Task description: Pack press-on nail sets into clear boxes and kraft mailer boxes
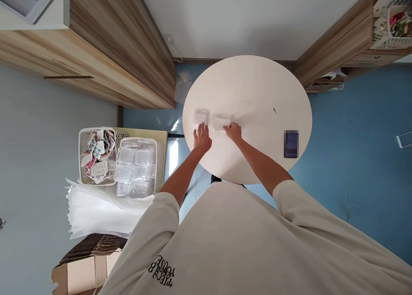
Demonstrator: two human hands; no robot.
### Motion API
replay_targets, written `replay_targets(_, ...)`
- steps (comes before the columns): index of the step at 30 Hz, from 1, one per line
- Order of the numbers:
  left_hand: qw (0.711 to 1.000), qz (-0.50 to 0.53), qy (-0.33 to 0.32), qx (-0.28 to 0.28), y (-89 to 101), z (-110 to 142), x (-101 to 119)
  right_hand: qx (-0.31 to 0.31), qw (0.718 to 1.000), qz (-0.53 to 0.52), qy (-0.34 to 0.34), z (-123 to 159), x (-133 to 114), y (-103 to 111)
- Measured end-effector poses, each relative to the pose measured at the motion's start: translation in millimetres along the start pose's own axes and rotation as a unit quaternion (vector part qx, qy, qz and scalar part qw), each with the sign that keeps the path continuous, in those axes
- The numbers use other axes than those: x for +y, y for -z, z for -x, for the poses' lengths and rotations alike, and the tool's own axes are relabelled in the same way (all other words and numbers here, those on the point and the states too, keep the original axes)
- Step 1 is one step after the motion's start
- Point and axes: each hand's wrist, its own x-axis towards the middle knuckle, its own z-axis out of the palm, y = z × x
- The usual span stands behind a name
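Note:
Two small clear plastic boxes lie side by side on the round white table (pixel 257 85). My left hand (pixel 201 139) rests flat on the table, fingers stretched toward the left box (pixel 200 115), just below it. My right hand (pixel 233 131) has its fingers curled onto the near right corner of the right box (pixel 221 121).
A dark phone (pixel 291 143) lies on the table's right side. To the left stand a white basket of small packets (pixel 96 155), a basket of clear boxes (pixel 137 166), a stack of plastic bags (pixel 96 211) and a cardboard box (pixel 83 269). Wooden cabinets flank the table.

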Motion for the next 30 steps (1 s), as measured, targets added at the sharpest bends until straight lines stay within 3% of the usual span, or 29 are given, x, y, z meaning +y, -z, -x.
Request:
replay_targets(5, 1.0, 0.018, -0.019, -0.018, 3.7, -7, -23, 0.011, 1.0, 0.004, 0.01, -5, -20, -18)
replay_targets(18, 0.998, 0.029, -0.044, -0.021, 9.3, -7, -27, 0.016, 0.998, 0.051, 0.034, -7, -24, -22)
replay_targets(25, 0.998, 0.043, -0.035, 0.007, 14.6, 20, -18, 0.059, 0.995, 0.069, 0.042, 23, -5, 12)
replay_targets(30, 0.998, 0.05, -0.014, 0.036, 16.2, 48, 3, 0.063, 0.987, 0.113, 0.097, 45, 10, 45)
